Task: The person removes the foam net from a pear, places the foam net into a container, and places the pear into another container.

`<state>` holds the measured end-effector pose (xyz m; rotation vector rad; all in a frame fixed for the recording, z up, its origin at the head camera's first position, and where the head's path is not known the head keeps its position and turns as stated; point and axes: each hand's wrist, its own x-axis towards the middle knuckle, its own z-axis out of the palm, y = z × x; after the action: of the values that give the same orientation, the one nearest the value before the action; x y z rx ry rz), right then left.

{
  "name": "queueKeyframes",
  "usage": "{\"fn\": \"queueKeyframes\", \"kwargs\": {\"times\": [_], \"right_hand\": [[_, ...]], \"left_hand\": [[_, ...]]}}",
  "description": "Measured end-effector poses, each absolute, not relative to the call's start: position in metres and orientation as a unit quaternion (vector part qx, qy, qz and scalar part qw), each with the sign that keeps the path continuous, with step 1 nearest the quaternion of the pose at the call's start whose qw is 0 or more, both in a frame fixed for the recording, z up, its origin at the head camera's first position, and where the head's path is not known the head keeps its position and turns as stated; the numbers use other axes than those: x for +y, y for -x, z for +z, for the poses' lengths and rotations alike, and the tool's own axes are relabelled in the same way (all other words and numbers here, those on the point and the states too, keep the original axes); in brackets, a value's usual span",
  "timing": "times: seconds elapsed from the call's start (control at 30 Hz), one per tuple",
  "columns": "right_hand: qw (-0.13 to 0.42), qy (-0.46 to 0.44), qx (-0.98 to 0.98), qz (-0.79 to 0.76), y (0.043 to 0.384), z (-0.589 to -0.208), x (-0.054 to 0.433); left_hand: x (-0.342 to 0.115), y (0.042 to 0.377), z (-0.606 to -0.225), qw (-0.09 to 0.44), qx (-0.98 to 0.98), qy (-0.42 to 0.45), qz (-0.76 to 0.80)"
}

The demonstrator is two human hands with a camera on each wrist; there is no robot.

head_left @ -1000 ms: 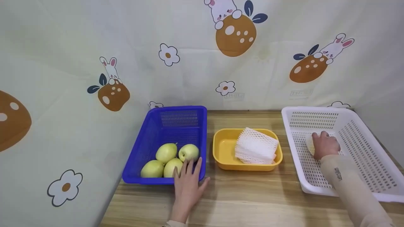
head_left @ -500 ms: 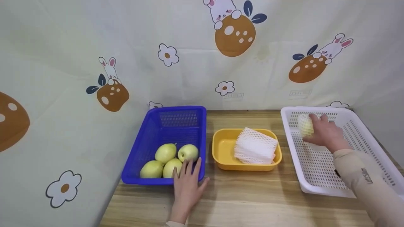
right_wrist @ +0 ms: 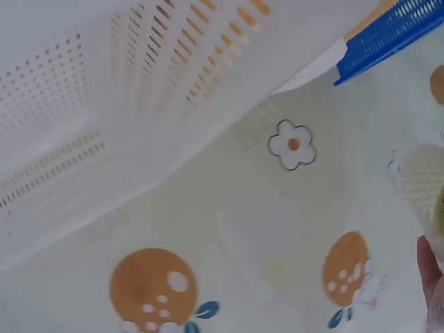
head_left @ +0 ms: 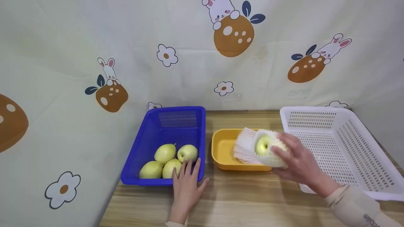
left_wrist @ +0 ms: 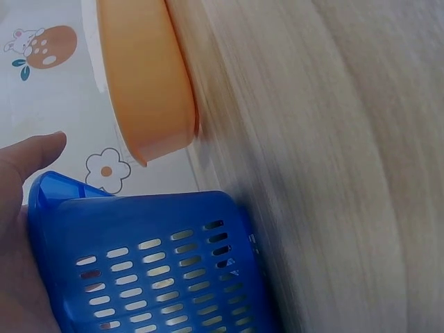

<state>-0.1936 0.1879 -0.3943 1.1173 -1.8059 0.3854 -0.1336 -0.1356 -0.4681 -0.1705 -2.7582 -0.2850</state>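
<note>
My right hand (head_left: 300, 162) grips a yellow-green pear (head_left: 264, 145) wrapped in a white foam net (head_left: 274, 157). It is held up over the right part of the yellow bin (head_left: 222, 151), its bare end facing the camera. Only part of that hand (right_wrist: 429, 277) shows at the right edge of the right wrist view. My left hand (head_left: 186, 187) lies over the front rim of the blue basket (head_left: 131, 157), fingers spread and fairly straight, fingertips by the nearest pears (head_left: 172, 167). Several bare pears sit in this basket. The left wrist view shows the thumb (left_wrist: 41, 149) beside the basket's wall.
Folded white foam nets (head_left: 244, 146) lie in the yellow bin, partly hidden by the held pear. A white perforated basket (head_left: 318, 148) stands at the right on the wooden table (head_left: 233, 201). A printed curtain (head_left: 189, 75) hangs behind and at the left.
My right hand has lifted the netted pear out of the white basket and carried it left, over the yellow bin. The left hand has stayed at the blue basket.
</note>
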Motion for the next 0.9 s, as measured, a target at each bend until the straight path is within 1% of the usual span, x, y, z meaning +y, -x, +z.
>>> {"fn": "queueKeyframes", "kwargs": {"times": [0.03,0.1,0.27,0.33,0.4,0.53,0.63,0.83,0.9], "right_hand": [[0.466,-0.473,-0.733,0.15,0.186,-0.398,0.184],[0.423,-0.495,-0.747,0.132,0.172,-0.403,0.178],[0.245,-0.481,-0.837,0.085,0.145,-0.417,0.173],[0.189,-0.471,-0.858,0.074,0.139,-0.425,0.172],[0.151,-0.466,-0.869,0.066,0.135,-0.434,0.172],[0.112,-0.466,-0.876,0.054,0.133,-0.451,0.171],[0.101,-0.471,-0.875,0.047,0.133,-0.463,0.17],[0.063,-0.468,-0.88,0.05,0.136,-0.478,0.168],[0.053,-0.468,-0.88,0.056,0.136,-0.48,0.168]], "left_hand": [[-0.136,0.134,-0.468,0.181,-0.976,0.061,-0.102],[-0.136,0.134,-0.468,0.18,-0.976,0.062,-0.104],[-0.136,0.134,-0.468,0.176,-0.976,0.061,-0.109],[-0.136,0.134,-0.468,0.176,-0.976,0.061,-0.111],[-0.136,0.134,-0.468,0.175,-0.976,0.06,-0.112],[-0.137,0.134,-0.468,0.174,-0.977,0.06,-0.112],[-0.136,0.134,-0.468,0.173,-0.976,0.06,-0.114],[-0.137,0.134,-0.467,0.169,-0.976,0.063,-0.119],[-0.137,0.134,-0.467,0.179,-0.974,0.065,-0.122]]}}
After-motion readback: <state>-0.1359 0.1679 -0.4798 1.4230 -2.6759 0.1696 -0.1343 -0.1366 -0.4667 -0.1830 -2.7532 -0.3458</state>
